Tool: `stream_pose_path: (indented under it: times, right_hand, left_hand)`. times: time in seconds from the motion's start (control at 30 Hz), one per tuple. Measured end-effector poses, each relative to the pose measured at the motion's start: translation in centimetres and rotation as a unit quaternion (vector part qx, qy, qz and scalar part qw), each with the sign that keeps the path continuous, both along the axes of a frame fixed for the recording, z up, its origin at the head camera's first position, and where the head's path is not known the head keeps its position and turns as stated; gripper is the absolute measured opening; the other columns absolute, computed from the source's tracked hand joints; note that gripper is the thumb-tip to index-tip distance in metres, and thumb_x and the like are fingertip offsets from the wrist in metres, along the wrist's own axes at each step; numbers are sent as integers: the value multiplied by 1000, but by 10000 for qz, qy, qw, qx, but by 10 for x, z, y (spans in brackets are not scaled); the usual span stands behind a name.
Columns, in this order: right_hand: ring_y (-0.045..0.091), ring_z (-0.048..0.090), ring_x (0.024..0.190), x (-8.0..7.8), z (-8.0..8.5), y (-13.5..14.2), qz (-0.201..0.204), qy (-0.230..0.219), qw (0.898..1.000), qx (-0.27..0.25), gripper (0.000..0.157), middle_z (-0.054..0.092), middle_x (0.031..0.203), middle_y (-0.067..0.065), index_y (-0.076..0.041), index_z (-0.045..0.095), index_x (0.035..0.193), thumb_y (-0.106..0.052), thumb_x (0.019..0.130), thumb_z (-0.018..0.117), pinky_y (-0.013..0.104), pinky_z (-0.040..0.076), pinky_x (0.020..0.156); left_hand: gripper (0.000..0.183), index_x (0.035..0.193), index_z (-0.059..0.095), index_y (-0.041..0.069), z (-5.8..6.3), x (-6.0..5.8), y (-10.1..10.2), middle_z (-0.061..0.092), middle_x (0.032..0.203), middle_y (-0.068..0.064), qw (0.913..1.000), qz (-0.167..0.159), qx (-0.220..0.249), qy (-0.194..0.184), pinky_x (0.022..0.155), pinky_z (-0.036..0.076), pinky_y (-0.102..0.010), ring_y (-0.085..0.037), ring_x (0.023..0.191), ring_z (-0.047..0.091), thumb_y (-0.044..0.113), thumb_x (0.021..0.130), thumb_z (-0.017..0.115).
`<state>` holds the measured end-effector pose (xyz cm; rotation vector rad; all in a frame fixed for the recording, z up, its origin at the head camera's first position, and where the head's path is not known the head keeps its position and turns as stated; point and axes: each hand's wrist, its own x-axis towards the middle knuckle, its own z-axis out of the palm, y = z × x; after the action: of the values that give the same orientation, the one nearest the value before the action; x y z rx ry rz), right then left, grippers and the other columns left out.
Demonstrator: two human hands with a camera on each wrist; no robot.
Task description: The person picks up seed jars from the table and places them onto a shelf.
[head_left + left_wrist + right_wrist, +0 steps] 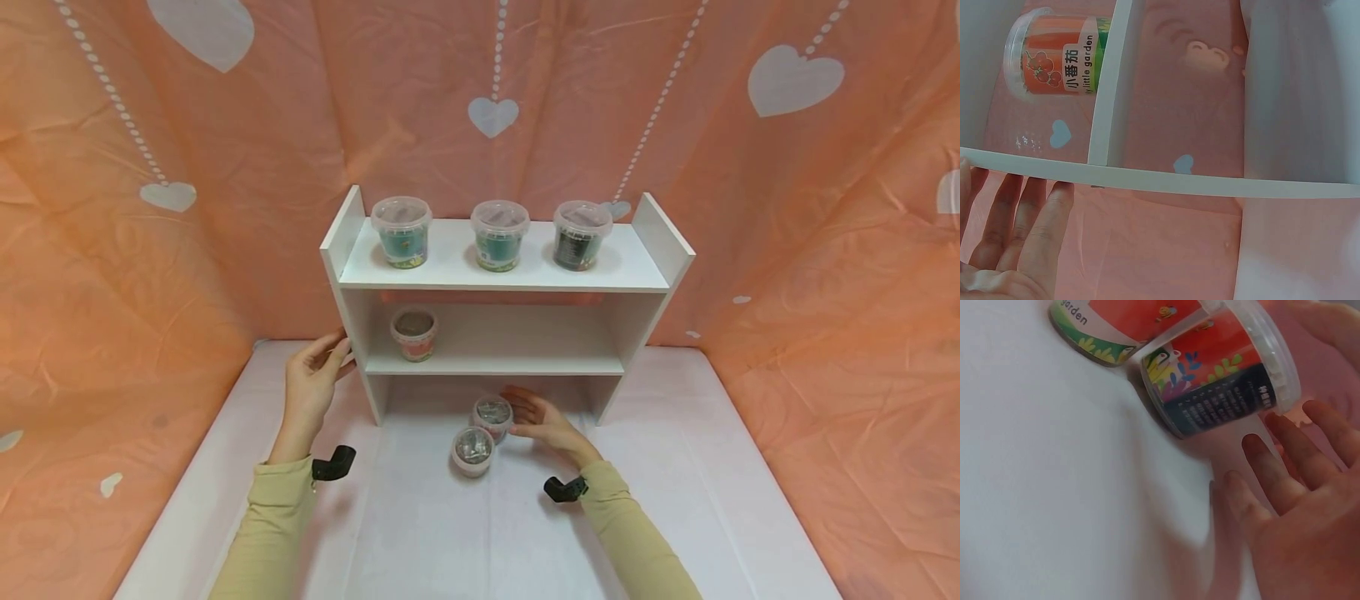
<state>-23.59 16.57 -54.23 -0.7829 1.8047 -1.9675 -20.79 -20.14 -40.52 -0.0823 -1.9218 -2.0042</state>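
My left hand (309,390) is at the left side panel of a white shelf unit (517,333), its fingertips at the panel's edge in the left wrist view. My right hand (546,425) is beside a small lidded tub (492,418), fingers spread and extended near its lid. A second lidded tub (472,452) stands right in front of that one on the tabletop. Both have red printed labels in the right wrist view. On the middle shelf, towards the left, stands a red-labelled tub (1057,59) with a tomato picture.
Three tubs stand on the top shelf: a green-labelled one (403,237) at left, another (498,242) in the middle and a dark-labelled one (579,242) at right. An orange curtain (420,108) with white hearts surrounds the white tabletop (420,533).
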Motion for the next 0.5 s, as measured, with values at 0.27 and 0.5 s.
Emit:
stream_pose_path:
  times: [0.27,0.5]
  right_hand:
    - [44,25,135,0,-2,-4,-35,-136,9999,76,76,23,149,31,11,20,146,9,85,65,41,27,112]
    - [43,21,137,2,-4,-7,-63,-363,9992,164,76,18,151,30,12,18,146,11,85,63,45,24,113]
  left_hand:
    - [34,123,58,-11,0,1,0,64,112,-1,10000,-22,-73,-18,84,54,-36,-8,96,64,8,94,61]
    - [34,122,58,-12,-1,0,0,65,109,0,10000,27,-90,10,81,55,-33,-7,94,65,8,94,61]
